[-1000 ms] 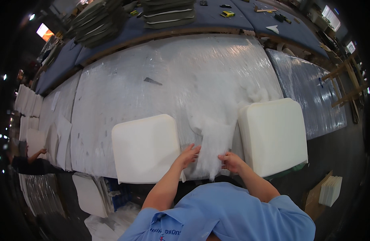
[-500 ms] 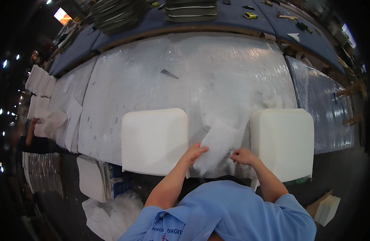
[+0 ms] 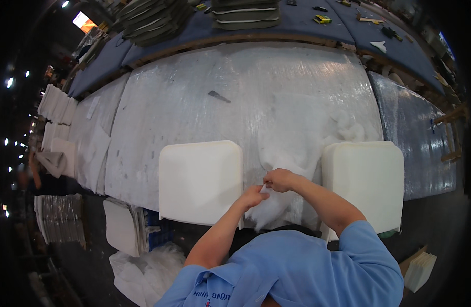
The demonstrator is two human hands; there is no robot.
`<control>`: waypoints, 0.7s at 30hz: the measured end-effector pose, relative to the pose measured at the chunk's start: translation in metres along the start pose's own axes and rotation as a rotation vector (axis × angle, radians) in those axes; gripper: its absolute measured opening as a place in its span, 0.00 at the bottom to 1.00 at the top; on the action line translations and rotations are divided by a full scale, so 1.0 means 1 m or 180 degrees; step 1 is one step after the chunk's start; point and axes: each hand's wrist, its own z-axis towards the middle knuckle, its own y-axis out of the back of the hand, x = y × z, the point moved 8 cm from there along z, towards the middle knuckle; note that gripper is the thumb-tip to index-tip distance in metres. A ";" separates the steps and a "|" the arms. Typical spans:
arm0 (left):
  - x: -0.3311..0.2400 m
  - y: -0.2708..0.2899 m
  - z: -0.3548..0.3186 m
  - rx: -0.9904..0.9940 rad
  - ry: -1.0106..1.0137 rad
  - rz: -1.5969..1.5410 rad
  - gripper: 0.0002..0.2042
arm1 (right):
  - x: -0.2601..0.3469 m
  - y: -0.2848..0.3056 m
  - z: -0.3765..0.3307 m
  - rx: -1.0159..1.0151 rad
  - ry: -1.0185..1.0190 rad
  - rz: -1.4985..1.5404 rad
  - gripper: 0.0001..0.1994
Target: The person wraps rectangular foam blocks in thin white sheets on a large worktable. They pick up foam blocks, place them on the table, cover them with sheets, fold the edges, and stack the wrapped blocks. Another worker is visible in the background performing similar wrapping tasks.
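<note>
Your left hand and right hand are close together at the near edge of the plastic-covered table, both pinched shut on the white wadding sheet, which lies crumpled in the gap between the two foam cushions and hangs down over the table's front edge. The left foam cushion lies flat just beside your left hand, while the right foam cushion sits just past your right forearm. Along the far side, stacks of dark fabric pieces rest on the blue bench.
</note>
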 end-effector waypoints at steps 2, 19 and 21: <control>-0.003 0.002 -0.004 -0.0035 0.0055 0.0067 0.14 | 0.000 0.001 -0.002 0.0041 -0.0024 0.0073 0.14; -0.003 0.001 0.008 -0.0077 0.0143 0.0264 0.15 | 0.000 -0.006 -0.011 -0.0401 0.0009 -0.0115 0.12; 0.000 0.003 0.010 -0.0168 0.0113 0.0288 0.15 | 0.003 -0.006 -0.008 -0.0327 -0.0057 -0.0175 0.12</control>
